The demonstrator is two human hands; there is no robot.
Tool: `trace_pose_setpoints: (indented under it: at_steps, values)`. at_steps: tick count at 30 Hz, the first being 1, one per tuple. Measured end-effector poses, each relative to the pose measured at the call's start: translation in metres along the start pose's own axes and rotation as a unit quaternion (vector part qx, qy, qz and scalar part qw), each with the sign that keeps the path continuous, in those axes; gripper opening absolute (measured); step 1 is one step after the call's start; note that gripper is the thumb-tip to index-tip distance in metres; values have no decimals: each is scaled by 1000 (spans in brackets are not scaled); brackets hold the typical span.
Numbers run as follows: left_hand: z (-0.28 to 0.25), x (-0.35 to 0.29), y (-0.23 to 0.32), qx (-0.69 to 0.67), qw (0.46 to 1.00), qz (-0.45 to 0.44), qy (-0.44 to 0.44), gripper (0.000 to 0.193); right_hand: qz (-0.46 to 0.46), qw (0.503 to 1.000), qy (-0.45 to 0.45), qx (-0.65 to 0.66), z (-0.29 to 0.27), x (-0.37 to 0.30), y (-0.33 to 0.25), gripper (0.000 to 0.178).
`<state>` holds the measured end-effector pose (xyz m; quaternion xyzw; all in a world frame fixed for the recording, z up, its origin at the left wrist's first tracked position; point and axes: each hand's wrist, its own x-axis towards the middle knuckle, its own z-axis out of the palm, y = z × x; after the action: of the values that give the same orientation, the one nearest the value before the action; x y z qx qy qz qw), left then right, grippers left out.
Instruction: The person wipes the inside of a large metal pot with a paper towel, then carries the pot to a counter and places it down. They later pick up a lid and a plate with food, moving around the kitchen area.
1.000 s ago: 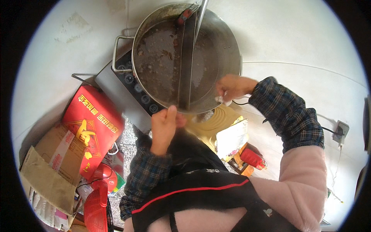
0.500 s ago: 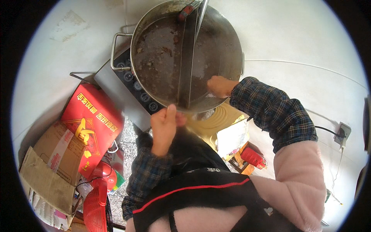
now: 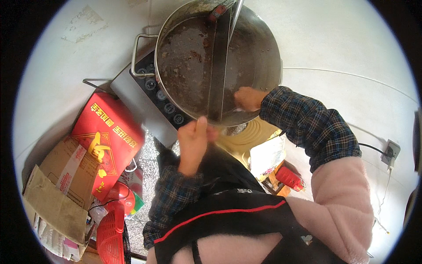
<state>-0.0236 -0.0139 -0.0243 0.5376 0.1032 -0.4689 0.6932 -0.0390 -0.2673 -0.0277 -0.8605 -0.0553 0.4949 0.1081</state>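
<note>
A large round metal pot with a divider across its middle holds dark brown liquid in both halves. My right hand is closed over the right half, close to the near wall. Something small and whitish shows under its fingers, too little to name. At the near rim, left of the divider's end, is my left hand. Its thumb points up, apart from blurred fingers that reach right, and nothing shows in it. Whether it touches the rim I cannot tell. A thin metal handle leans by the divider at the far side.
Beneath the pot is a cooker with a black button panel. To the left stand a red box, an open cardboard box and a red plastic basket. A gold round-ridged surface and a wall socket are on the right.
The view has shifted, so the pot and my hands sit slightly further right in it. Against the pot, both hands keep nearly the same places and shapes.
</note>
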Motion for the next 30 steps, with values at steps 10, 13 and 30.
trace_pose_setpoints:
  at_steps: [10,13,30]
  values:
    - [0,1,1,2,1000,-11,-5,41,-185,949,18,255,-41,-51,-30,20]
    - [-3,0,-1,-21,1000,-5,-12,41,-127,889,-30,438,-49,-63,-25,19]
    - [-7,-4,20,61,997,-38,-13,37,96,496,569,649,-153,78,-47,18]
